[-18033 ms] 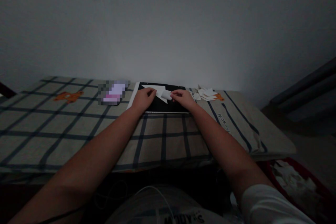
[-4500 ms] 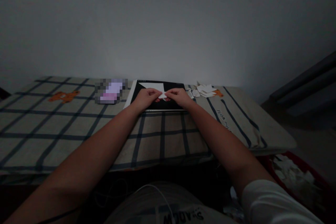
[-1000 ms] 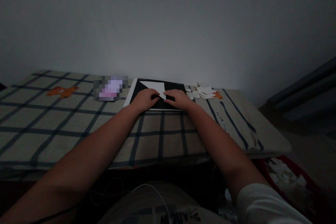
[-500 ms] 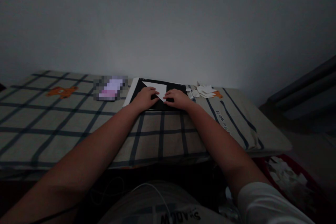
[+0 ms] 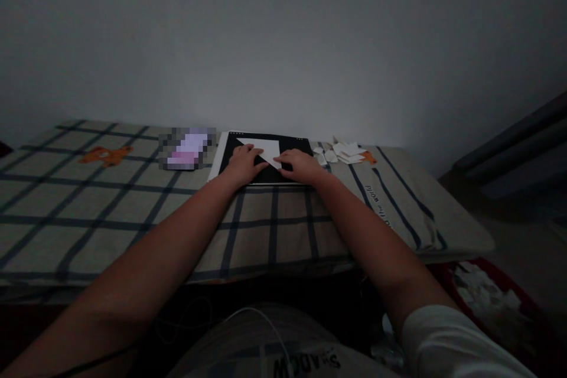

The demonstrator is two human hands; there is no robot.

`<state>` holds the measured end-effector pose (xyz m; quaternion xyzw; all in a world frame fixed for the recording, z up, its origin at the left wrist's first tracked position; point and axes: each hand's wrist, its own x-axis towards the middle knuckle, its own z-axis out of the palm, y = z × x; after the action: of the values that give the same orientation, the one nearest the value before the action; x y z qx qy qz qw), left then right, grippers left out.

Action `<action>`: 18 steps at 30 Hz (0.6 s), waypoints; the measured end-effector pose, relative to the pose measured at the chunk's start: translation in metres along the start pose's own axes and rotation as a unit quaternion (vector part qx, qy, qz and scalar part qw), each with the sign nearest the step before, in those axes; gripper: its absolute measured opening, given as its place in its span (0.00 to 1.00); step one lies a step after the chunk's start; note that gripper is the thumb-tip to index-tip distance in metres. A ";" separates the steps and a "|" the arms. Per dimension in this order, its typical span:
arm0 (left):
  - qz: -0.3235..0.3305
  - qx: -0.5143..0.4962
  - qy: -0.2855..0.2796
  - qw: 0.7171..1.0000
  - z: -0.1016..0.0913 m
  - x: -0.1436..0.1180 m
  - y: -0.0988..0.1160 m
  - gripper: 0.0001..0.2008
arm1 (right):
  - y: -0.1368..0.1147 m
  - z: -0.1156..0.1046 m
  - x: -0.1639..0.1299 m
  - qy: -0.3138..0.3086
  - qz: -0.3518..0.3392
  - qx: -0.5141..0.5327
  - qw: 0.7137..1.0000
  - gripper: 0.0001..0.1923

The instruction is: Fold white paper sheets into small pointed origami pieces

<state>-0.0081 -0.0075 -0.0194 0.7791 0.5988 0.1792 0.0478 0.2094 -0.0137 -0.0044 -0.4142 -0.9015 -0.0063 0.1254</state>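
Note:
A white sheet of paper (image 5: pixel 269 149), folded into a triangle with its slanted edge towards me, lies on a black board (image 5: pixel 294 143) with a white left margin. My left hand (image 5: pixel 243 164) rests on the sheet's left part, fingers stretched over the slanted edge and thumb apart on the board. At the lower right corner, my right hand (image 5: pixel 302 166) touches the paper with its fingertips, the thumb spread just below. Both hands are open and press from above; the paper under the fingers is hidden.
Left of the board lies a blurred-out phone (image 5: pixel 188 150). Several folded white paper pieces (image 5: pixel 345 152) are heaped to the right. A checked cloth (image 5: pixel 133 201) covers the table, against a wall (image 5: pixel 283 41). Below right, a red container (image 5: pixel 481 266) holds paper scraps.
The folded paper and the board have shifted very slightly left. My left hand has moved a little left along the slanted edge; my right hand stays by the corner.

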 end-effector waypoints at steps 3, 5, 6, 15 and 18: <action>0.009 0.000 0.006 1.000 0.002 0.001 -0.002 0.26 | 0.000 0.001 0.001 -0.003 0.001 -0.001 1.000 0.23; 0.026 -0.003 0.008 1.000 0.004 0.003 -0.005 0.25 | 0.001 0.001 0.001 -0.002 -0.003 0.000 1.000 0.23; 0.037 -0.006 0.007 0.999 0.005 0.003 -0.006 0.24 | 0.001 0.001 0.000 0.000 -0.005 0.001 1.000 0.23; 0.078 -0.035 0.012 0.996 0.009 0.008 -0.016 0.23 | 0.005 0.006 0.000 0.019 -0.045 0.035 0.998 0.19; 0.074 -0.040 0.016 0.996 0.011 0.010 -0.017 0.24 | 0.007 0.008 0.000 0.016 -0.038 0.045 0.998 0.20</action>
<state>-0.0178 0.0080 -0.0323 0.8155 0.5327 0.2191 0.0560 0.2128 -0.0079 -0.0128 -0.3734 -0.9138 0.0231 0.1578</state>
